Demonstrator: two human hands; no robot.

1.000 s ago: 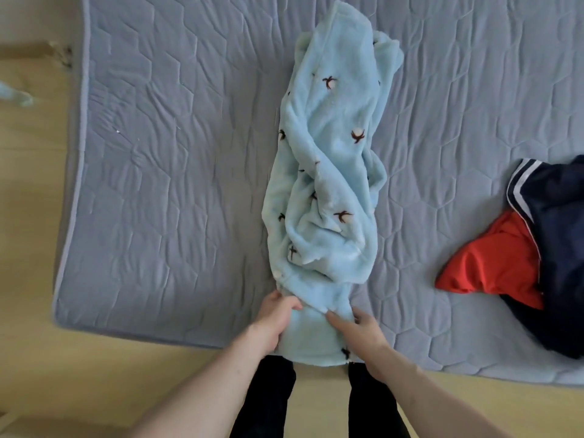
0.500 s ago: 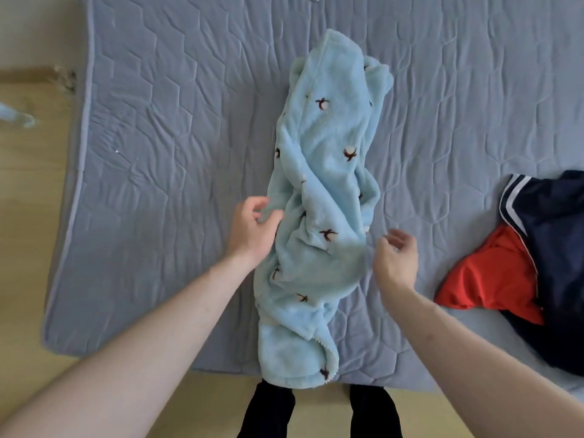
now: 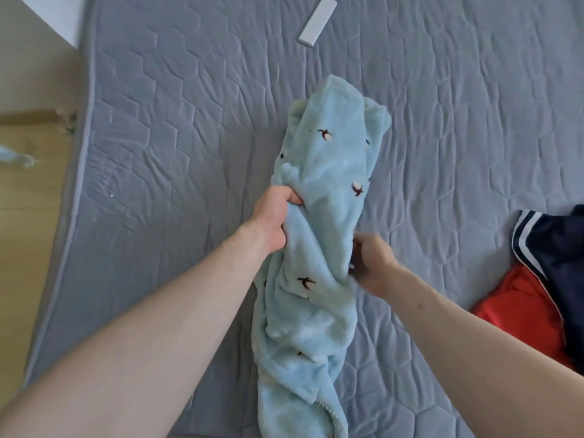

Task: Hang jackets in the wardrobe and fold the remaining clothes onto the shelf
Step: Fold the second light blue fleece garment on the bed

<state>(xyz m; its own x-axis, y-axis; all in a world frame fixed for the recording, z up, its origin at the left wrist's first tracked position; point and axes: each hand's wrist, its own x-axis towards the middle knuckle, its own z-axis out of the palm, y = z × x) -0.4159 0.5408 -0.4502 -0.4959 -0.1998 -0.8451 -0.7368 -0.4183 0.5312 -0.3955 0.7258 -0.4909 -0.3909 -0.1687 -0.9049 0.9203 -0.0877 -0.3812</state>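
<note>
The left hand (image 3: pixel 274 216) clenches the left edge of the light blue fleece garment (image 3: pixel 319 248) bunched lengthwise on the grey quilted mattress (image 3: pixel 173 153). The right hand (image 3: pixel 373 263) grips its right edge, fingers curled into the fleece. Right of those fingers lie navy and red clothes (image 3: pixel 550 273).

navy garment (image 3: pixel 562 263) cut off at right edge, fleece garment (image 3: pixel 316 279) hiding left hand (image 3: pixel 273 216) fingertips
</note>
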